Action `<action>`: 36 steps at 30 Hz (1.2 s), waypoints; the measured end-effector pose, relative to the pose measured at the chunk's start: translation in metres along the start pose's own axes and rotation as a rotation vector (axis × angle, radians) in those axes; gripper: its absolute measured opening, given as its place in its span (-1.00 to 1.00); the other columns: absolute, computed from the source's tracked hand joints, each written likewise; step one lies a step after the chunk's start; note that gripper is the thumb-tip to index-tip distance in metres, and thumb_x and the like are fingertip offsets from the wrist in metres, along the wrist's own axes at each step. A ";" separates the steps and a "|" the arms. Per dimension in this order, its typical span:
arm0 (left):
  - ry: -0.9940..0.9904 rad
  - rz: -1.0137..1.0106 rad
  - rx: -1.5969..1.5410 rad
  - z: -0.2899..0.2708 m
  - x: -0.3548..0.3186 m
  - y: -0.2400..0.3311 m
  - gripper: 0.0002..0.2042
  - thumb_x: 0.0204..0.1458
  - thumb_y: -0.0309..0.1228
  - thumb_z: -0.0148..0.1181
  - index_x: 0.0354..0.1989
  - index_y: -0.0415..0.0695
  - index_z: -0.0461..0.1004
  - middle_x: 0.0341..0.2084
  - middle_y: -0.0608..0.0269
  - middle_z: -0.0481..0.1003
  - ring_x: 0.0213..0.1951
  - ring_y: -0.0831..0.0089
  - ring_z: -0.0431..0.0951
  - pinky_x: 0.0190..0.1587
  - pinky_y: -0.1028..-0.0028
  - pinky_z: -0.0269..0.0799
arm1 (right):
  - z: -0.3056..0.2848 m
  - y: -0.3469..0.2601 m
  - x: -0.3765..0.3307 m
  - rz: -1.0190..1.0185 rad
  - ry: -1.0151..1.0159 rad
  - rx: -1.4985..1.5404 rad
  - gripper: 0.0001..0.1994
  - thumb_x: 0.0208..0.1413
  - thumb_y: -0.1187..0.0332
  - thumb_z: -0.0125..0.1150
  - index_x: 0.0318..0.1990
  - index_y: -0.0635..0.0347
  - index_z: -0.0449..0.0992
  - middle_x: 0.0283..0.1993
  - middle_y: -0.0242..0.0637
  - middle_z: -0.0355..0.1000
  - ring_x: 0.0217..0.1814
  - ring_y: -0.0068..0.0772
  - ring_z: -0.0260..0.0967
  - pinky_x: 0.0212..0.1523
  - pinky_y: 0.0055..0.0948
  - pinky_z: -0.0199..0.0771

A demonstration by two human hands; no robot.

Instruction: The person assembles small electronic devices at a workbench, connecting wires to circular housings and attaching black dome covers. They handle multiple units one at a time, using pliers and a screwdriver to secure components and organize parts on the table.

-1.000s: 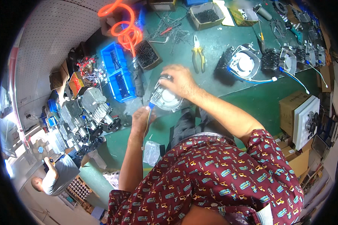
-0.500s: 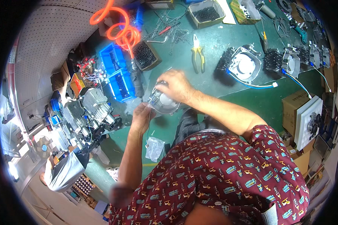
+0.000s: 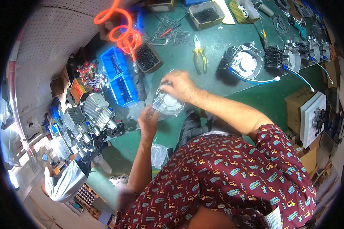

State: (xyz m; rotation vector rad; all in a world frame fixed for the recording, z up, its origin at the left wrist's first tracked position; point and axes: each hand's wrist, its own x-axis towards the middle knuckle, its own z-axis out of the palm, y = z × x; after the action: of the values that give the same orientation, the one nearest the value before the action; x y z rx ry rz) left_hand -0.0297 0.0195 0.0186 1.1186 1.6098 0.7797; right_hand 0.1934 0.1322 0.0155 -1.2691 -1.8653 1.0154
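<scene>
A round silvery metal housing [image 3: 169, 106] with a pale disc inside sits at the near edge of the green workbench. My right hand [image 3: 180, 87] grips its far rim, fingers curled over the top. Close against the housing's lower left side is my left hand [image 3: 148, 119], its fingers drawn together. Whatever lies between those fingertips is too small to make out. Just left of the housing, a dark air screwdriver [image 3: 140, 88] hangs tip down from a coiled orange hose [image 3: 127, 38].
Blue bins [image 3: 123, 89] and a box of dark screws [image 3: 147, 58] stand left of the screwdriver. Yellow-handled pliers [image 3: 199, 57] lie beyond my right hand. Finned metal housings [image 3: 244, 63] with wires line the right side. Another person [image 3: 67, 181] works at the lower left.
My left hand has shifted slightly, still beside the housing. The thin pale wire that hung below it no longer shows there. My right hand keeps its grip on the housing.
</scene>
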 end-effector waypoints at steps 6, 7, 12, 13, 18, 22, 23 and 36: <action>0.059 -0.036 0.225 0.005 0.005 0.000 -0.77 0.08 -0.59 0.21 -0.08 -0.37 0.53 -0.48 0.29 0.58 -0.43 0.60 0.54 -0.32 0.52 0.48 | -0.001 0.002 -0.001 0.000 0.003 0.035 -0.74 0.08 0.14 0.34 -0.27 0.15 0.59 -0.22 -0.16 0.59 -0.03 -0.05 0.49 0.00 -0.03 0.37; 0.065 -0.048 0.292 0.006 0.005 0.000 -0.76 0.08 -0.58 0.21 -0.07 -0.37 0.53 -0.48 0.28 0.58 -0.43 0.60 0.53 -0.32 0.52 0.48 | 0.000 0.002 -0.001 -0.003 0.014 0.018 -0.74 0.08 0.14 0.34 -0.27 0.15 0.59 -0.22 -0.16 0.59 -0.04 -0.05 0.49 0.00 -0.04 0.38; 0.112 0.118 0.225 0.010 0.001 0.014 -0.79 0.08 -0.61 0.24 -0.11 -0.38 0.50 -0.56 0.36 0.50 -0.49 0.68 0.47 -0.40 0.58 0.44 | -0.001 -0.004 0.000 0.011 0.023 -0.019 -0.73 0.09 0.14 0.33 -0.27 0.17 0.59 -0.22 -0.15 0.58 -0.05 -0.03 0.49 -0.01 -0.03 0.39; 0.141 0.150 0.209 0.013 0.001 0.011 -0.78 0.07 -0.61 0.24 -0.10 -0.38 0.50 -0.57 0.38 0.49 -0.50 0.69 0.45 -0.41 0.59 0.42 | 0.000 -0.004 -0.001 0.009 0.030 -0.011 -0.73 0.09 0.13 0.33 -0.27 0.17 0.59 -0.22 -0.15 0.58 -0.05 -0.03 0.49 -0.01 -0.04 0.39; 0.112 0.171 0.366 0.012 0.000 0.013 -0.79 0.07 -0.63 0.23 -0.10 -0.36 0.51 -0.60 0.43 0.45 -0.53 0.71 0.38 -0.47 0.60 0.31 | -0.001 -0.004 -0.002 -0.061 0.100 -0.010 -0.77 0.01 0.25 0.41 -0.29 0.24 0.61 -0.27 -0.08 0.59 -0.16 0.02 0.53 -0.08 -0.12 0.53; 0.044 0.122 0.410 0.008 0.006 0.021 -0.82 0.11 -0.63 0.20 -0.11 -0.36 0.50 -0.57 0.41 0.48 -0.52 0.70 0.41 -0.48 0.61 0.31 | -0.003 -0.006 -0.004 -0.028 0.095 -0.019 -0.77 0.01 0.26 0.41 -0.30 0.23 0.61 -0.28 -0.09 0.59 -0.16 0.01 0.53 -0.09 -0.12 0.52; 0.021 0.084 0.392 0.007 0.006 0.022 -0.83 0.13 -0.62 0.19 -0.11 -0.36 0.49 -0.56 0.40 0.49 -0.52 0.69 0.43 -0.47 0.61 0.34 | -0.002 -0.006 -0.004 -0.008 0.081 -0.023 -0.76 0.04 0.21 0.38 -0.29 0.20 0.60 -0.26 -0.13 0.59 -0.12 -0.02 0.51 -0.06 -0.09 0.47; -0.017 -0.113 0.198 -0.001 0.015 0.008 -0.87 0.14 -0.59 0.17 -0.18 -0.36 0.43 -0.45 0.22 0.57 -0.48 0.59 0.55 -0.46 0.53 0.57 | 0.003 0.002 -0.005 0.000 0.049 -0.004 -0.73 0.09 0.13 0.33 -0.24 0.13 0.58 -0.22 -0.16 0.58 -0.04 -0.03 0.49 -0.02 -0.03 0.38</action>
State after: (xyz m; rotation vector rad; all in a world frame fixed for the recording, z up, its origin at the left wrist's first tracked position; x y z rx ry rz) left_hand -0.0299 0.0364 0.0210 1.1584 1.7484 0.5440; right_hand 0.1938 0.1269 0.0121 -1.2855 -1.8306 0.9725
